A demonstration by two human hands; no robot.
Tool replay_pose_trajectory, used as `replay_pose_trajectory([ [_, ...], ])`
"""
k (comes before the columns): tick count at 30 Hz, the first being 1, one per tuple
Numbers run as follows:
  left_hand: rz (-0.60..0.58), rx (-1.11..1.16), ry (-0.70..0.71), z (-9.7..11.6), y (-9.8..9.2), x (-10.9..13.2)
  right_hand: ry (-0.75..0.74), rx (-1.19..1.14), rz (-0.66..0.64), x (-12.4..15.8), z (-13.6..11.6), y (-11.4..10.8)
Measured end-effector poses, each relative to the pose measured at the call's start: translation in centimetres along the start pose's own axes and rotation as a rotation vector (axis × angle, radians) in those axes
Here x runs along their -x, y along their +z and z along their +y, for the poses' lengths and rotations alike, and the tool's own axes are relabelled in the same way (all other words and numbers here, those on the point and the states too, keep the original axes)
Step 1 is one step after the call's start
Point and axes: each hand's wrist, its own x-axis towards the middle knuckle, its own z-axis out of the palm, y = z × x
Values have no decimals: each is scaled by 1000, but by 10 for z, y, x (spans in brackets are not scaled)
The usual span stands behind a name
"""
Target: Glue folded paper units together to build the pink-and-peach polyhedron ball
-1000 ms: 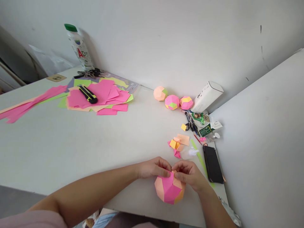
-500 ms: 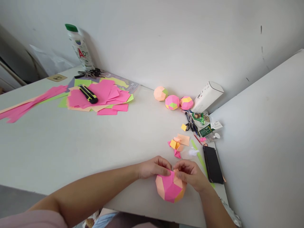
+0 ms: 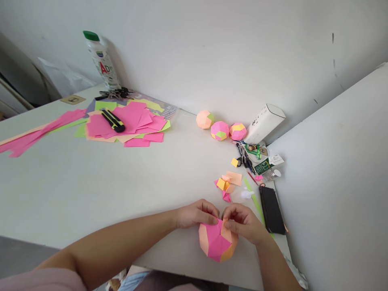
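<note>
A many-sided folded-paper ball (image 3: 216, 244) in pink, peach and orange is held near the table's front edge. My left hand (image 3: 198, 213) grips its top left, the thumb lying on a pink face and the fingers curled behind. At the top right, my right hand (image 3: 242, 221) pinches a peach paper flap (image 3: 226, 229) of the ball between thumb and fingers. The fingertips behind the ball are partly hidden. Just beyond the hands lie small folded paper pieces (image 3: 223, 185) in orange, peach and pink.
Three finished-looking paper balls (image 3: 220, 130) sit by the wall beside a white box (image 3: 264, 123). Scissors (image 3: 245, 158), a small jar (image 3: 272, 174) and a black case (image 3: 272, 210) line the right side. At left, a utility knife (image 3: 112, 120) rests on pink paper sheets (image 3: 133, 117) near a bottle (image 3: 102, 60).
The ball has tipped and dropped very slightly toward the front edge. My right fingers have shifted a little on the peach flap; my left hand stays nearly still.
</note>
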Motion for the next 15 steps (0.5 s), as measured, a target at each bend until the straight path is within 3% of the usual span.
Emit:
replay_pose_trajectory([
  [15,-2,-27,-7,1,2,0,-7,149,13,1,-2,0],
])
